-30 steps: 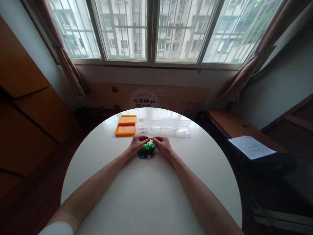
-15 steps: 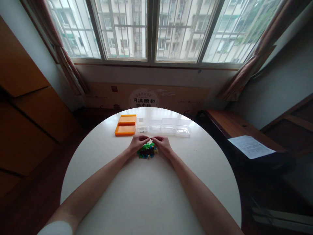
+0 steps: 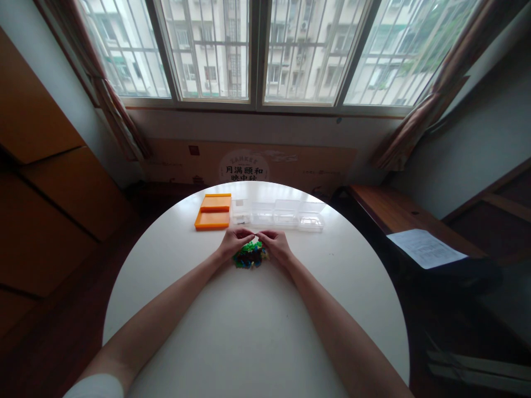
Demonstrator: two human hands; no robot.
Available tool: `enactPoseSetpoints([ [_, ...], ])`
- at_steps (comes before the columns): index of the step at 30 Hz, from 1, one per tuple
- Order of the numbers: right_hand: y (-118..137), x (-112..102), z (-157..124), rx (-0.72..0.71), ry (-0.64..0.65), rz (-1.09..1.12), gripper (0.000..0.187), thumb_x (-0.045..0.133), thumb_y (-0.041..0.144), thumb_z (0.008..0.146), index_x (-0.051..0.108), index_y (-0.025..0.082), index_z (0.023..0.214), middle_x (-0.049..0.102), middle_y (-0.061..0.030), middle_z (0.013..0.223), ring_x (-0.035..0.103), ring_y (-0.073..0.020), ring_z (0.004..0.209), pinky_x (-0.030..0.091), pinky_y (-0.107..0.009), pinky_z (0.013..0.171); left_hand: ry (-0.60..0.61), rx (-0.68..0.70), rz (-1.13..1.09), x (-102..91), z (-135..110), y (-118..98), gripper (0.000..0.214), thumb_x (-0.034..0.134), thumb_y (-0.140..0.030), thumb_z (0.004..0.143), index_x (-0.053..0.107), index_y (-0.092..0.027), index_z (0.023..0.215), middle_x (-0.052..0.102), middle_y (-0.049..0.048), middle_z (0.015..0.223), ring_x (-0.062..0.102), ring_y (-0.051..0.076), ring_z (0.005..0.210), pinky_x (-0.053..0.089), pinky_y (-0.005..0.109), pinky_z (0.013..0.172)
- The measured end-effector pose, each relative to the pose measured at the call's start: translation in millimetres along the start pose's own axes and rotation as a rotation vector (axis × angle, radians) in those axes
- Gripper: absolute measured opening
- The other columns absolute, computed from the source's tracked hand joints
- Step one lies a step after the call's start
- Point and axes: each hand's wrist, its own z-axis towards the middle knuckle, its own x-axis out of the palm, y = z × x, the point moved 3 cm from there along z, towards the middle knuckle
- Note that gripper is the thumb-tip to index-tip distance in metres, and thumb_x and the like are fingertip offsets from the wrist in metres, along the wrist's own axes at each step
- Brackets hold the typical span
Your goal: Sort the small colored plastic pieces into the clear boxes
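Note:
A small heap of tiny green, blue, dark and pale pieces (image 3: 250, 256) lies on the white round table (image 3: 253, 320). My left hand (image 3: 234, 241) is over the heap's left far side, closed with thumb and fingers pinched. My right hand (image 3: 274, 242) mirrors it on the right, also in a pinch. The fingertips of both hands meet just beyond the heap. Whatever is between them is too small to make out.
Beyond my hands stands an open orange case (image 3: 213, 220). To its right is a row of clear plastic boxes (image 3: 286, 215) with raised lids. A paper sheet (image 3: 426, 249) lies on a wooden bench (image 3: 398, 215) at the right. A window (image 3: 257, 55) fills the far wall.

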Motion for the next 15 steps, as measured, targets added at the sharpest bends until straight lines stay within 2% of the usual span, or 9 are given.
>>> enactPoseSetpoints([
  [15,0.8,0.6,0.1,0.011,-0.008,0.011,0.032,0.067,0.044,0.064,0.072,0.013,0.072,0.062,-0.0025,0.056,0.048,-0.0101,0.047,0.036,-0.022,0.046,0.011,0.0,0.015,0.3,-0.3,-2.0,0.031,0.069,-0.041,0.068,0.069,-0.012,0.078,0.067,0.0053,0.07,0.06,0.013,0.061,0.048,0.023,0.056],
])
